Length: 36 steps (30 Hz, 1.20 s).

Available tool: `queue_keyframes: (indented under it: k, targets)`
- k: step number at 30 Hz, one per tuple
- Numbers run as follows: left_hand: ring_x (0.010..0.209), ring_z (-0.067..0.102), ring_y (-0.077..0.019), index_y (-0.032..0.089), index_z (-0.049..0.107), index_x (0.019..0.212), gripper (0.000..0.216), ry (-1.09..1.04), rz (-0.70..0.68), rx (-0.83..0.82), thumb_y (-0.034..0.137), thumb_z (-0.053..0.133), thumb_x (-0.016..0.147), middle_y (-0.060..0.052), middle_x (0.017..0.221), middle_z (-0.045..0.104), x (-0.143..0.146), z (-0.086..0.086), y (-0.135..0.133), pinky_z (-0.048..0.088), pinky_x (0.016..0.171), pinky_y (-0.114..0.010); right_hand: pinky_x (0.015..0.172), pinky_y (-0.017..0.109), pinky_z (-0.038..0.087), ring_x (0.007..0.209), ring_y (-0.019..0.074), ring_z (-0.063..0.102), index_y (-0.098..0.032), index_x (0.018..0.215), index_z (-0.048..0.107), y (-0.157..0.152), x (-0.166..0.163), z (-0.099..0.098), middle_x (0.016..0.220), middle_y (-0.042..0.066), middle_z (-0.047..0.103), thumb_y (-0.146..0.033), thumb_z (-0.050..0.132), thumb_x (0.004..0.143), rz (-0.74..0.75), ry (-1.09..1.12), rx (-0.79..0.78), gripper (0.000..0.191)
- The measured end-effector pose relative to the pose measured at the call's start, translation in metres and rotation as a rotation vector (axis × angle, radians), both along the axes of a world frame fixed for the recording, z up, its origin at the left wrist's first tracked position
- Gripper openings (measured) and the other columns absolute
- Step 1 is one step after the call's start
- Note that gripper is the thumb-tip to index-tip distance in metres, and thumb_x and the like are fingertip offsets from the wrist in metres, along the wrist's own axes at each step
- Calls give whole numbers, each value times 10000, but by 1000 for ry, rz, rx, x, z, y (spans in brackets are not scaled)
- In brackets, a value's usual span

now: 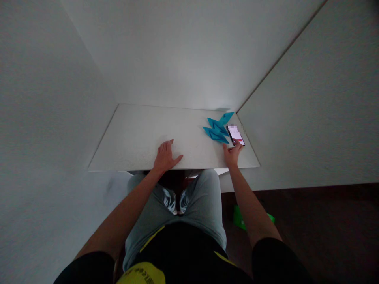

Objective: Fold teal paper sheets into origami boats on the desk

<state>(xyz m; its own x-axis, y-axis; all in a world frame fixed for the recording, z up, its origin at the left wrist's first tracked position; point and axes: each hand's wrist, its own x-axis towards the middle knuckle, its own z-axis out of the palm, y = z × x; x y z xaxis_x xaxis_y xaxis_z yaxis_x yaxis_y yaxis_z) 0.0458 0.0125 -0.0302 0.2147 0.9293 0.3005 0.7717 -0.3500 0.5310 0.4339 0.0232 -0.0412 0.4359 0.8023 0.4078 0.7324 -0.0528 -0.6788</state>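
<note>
My left hand [166, 156] rests on the white tabletop [133, 134] near its front edge, fingers stretched out and thumb apart, holding nothing. At the right end of the table, my right hand [232, 153] is at the lower end of a phone [235, 135] with a lit screen. One finger reaches over the screen's bottom, and the thumb stands apart from it. Left of the phone lie several folded blue paper pieces [216, 134], pointed at their ends and close together. The right thumb is just below the nearest one, apparently not gripping it.
Pale walls [166, 55] enclose the table at the back, left and right. Below the front edge are my legs [204, 201] in light jeans. A green object [239, 217] lies on the dark floor [319, 221] at the lower right, partly behind my right forearm.
</note>
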Motion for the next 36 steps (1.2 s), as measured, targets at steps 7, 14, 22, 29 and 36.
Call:
queue_keyframes:
  k: [7,14,22,29,36]
  targets:
    - [1516,455,-434,131,326,1644,960,87,-14,-30,648,714,935,-259,1598,498,1,1,9,368,1270,-611,810,376,546,784,188,553,-138,1407,627,12,-13,14,1198,149,659,-455,628,923,-77,138,-77,578]
    - [1518,455,-424,143,386,1623,885,48,-41,-8,701,631,981,-246,1587,516,9,3,55,346,1280,-617,790,369,524,765,210,617,-150,1246,711,18,-21,17,1054,132,765,-498,561,943,-69,220,-76,485]
    - [1457,502,-374,172,483,1546,700,-151,-99,13,675,505,1059,-216,1517,571,13,-4,102,394,1239,-598,578,288,476,571,136,544,-205,1169,665,56,-88,14,890,20,730,-440,579,946,259,467,83,335]
    - [1177,702,-271,185,500,1534,731,-494,-162,-96,637,661,983,-213,1474,603,3,-8,147,574,1010,-444,580,268,481,583,123,553,-254,1061,678,144,-155,11,776,-39,628,-433,638,933,574,657,133,224]
    - [970,732,-218,204,662,1380,562,-491,-124,-147,367,809,863,-100,1174,772,6,1,185,575,899,-361,603,276,527,622,119,565,-293,1106,640,179,-166,1,929,-24,674,-395,755,886,692,742,113,268]
